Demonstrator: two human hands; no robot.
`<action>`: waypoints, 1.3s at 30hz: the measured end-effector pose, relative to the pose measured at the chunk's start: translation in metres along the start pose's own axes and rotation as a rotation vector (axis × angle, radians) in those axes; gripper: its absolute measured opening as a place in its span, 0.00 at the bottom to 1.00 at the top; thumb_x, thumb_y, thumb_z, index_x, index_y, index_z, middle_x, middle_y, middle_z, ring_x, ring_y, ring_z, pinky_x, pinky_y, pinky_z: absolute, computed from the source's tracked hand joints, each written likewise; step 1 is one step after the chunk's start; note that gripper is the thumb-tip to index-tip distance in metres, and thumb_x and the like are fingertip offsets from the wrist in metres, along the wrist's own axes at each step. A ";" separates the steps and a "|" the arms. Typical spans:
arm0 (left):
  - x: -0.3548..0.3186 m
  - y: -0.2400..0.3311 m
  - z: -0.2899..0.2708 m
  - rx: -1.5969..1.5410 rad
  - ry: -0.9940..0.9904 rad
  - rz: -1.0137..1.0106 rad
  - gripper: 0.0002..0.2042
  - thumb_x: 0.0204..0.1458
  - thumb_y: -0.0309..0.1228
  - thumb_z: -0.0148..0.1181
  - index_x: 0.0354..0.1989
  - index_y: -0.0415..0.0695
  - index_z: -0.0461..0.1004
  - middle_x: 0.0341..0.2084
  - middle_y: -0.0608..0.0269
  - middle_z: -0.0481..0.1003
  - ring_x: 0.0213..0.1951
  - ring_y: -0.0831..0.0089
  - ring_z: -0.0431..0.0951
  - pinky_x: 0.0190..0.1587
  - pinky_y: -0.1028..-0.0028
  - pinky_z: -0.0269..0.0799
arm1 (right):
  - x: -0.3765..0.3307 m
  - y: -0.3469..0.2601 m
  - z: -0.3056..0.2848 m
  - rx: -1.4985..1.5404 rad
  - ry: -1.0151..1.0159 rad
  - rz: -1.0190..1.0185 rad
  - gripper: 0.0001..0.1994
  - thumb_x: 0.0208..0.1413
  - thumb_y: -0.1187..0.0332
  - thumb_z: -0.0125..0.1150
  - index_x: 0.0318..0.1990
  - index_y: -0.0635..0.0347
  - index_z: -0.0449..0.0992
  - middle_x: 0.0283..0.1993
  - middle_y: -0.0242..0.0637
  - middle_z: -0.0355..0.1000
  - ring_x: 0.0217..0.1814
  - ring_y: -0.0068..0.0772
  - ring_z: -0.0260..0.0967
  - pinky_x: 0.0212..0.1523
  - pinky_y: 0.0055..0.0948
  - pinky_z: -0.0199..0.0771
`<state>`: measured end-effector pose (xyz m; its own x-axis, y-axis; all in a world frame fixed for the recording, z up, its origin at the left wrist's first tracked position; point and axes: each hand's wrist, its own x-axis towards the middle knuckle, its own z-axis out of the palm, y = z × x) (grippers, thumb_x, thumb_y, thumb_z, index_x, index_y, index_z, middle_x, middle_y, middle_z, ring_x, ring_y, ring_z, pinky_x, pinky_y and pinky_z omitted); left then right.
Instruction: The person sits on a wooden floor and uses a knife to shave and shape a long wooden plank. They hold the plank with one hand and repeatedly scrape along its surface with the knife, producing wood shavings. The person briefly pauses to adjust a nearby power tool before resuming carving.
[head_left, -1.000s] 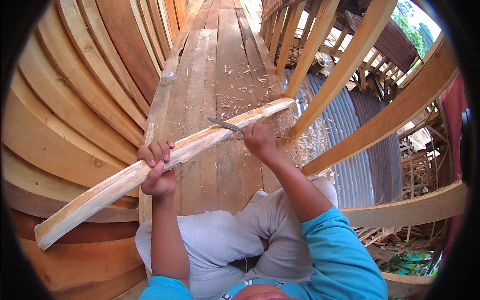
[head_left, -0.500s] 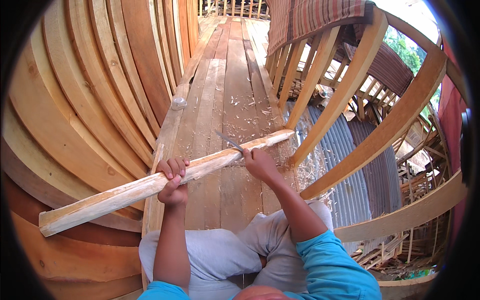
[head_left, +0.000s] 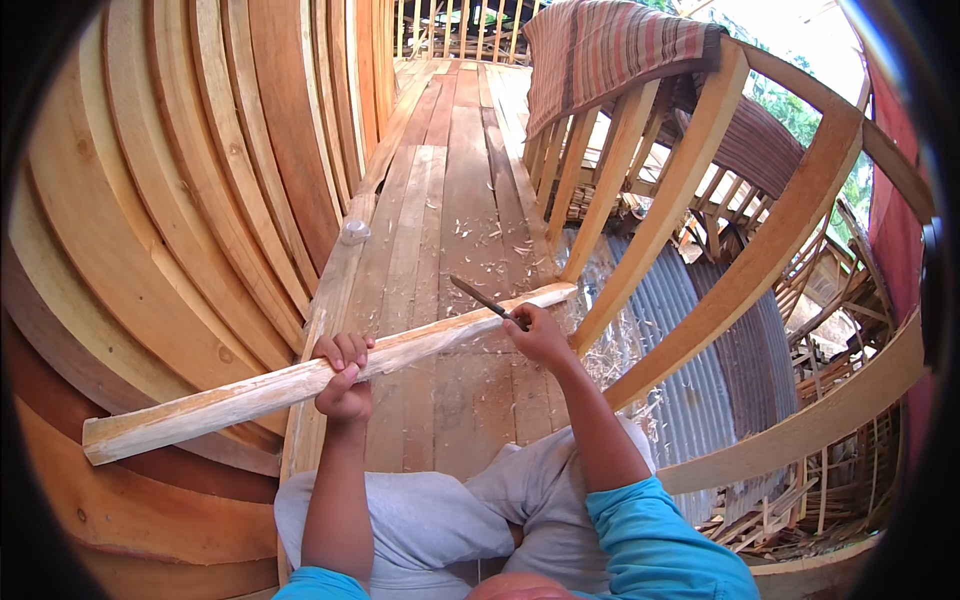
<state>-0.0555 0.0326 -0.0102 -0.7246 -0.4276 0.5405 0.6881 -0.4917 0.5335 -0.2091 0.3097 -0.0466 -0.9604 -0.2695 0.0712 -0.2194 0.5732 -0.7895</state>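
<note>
Blade (head_left: pixel 478 297) had drawn nearer along timber (head_left: pixel 300 385); right hand (head_left: pixel 538 335) gripped it, left hand (head_left: pixel 342 375) clasped timber. Slip risked cutting left fingers.

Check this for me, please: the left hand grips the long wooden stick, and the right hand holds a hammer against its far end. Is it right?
Not quite. In the head view the right hand holds a narrow blade, not a hammer, against the far end of the wooden stick. The left hand does grip it.

Striped cloth (head_left: pixel 610 50) over curved ribs (head_left: pixel 690 170), shavings (head_left: pixel 500 235) on plank floor (head_left: pixel 450 150)
</note>
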 end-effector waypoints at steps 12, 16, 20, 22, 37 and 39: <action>-0.002 0.003 0.000 0.011 0.015 -0.024 0.14 0.35 0.27 0.58 0.26 0.53 0.58 0.21 0.69 0.57 0.31 0.73 0.62 0.55 0.63 0.60 | -0.014 -0.017 -0.009 0.168 0.202 -0.142 0.12 0.52 0.72 0.64 0.44 0.62 0.74 0.32 0.42 0.77 0.34 0.37 0.77 0.39 0.35 0.74; -0.002 0.003 0.004 0.009 0.021 -0.022 0.13 0.35 0.26 0.57 0.26 0.52 0.58 0.21 0.69 0.57 0.31 0.73 0.62 0.55 0.63 0.60 | -0.020 -0.021 -0.015 0.059 0.257 -0.054 0.13 0.53 0.70 0.64 0.44 0.63 0.72 0.30 0.43 0.76 0.34 0.40 0.77 0.38 0.36 0.74; -0.002 0.004 0.001 0.018 0.021 -0.016 0.13 0.35 0.26 0.56 0.26 0.51 0.57 0.21 0.69 0.57 0.31 0.73 0.62 0.55 0.63 0.60 | -0.021 -0.018 -0.016 0.090 0.202 -0.110 0.11 0.55 0.69 0.64 0.41 0.64 0.71 0.29 0.37 0.73 0.29 0.26 0.68 0.32 0.29 0.68; -0.001 0.003 0.003 0.003 0.011 -0.020 0.13 0.35 0.25 0.57 0.26 0.51 0.57 0.21 0.69 0.57 0.31 0.73 0.62 0.55 0.62 0.60 | -0.021 -0.007 -0.010 0.059 0.105 -0.012 0.11 0.54 0.69 0.64 0.42 0.63 0.71 0.28 0.37 0.72 0.29 0.26 0.67 0.32 0.30 0.68; 0.000 -0.001 -0.003 0.009 -0.020 -0.043 0.12 0.36 0.26 0.55 0.26 0.53 0.57 0.22 0.71 0.57 0.32 0.74 0.61 0.56 0.64 0.57 | -0.032 -0.032 0.028 -0.430 -0.202 0.147 0.20 0.58 0.54 0.57 0.30 0.68 0.78 0.33 0.57 0.76 0.41 0.58 0.75 0.43 0.48 0.72; 0.000 -0.001 -0.003 0.002 -0.023 -0.045 0.12 0.36 0.26 0.55 0.26 0.53 0.57 0.22 0.71 0.57 0.32 0.74 0.61 0.56 0.64 0.57 | -0.026 -0.032 0.026 -0.378 -0.231 0.162 0.21 0.59 0.55 0.56 0.29 0.68 0.78 0.33 0.59 0.75 0.41 0.59 0.75 0.43 0.49 0.72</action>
<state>-0.0566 0.0304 -0.0127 -0.7540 -0.3873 0.5306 0.6547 -0.5090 0.5589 -0.1723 0.2784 -0.0395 -0.9333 -0.2940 -0.2060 -0.1583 0.8520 -0.4990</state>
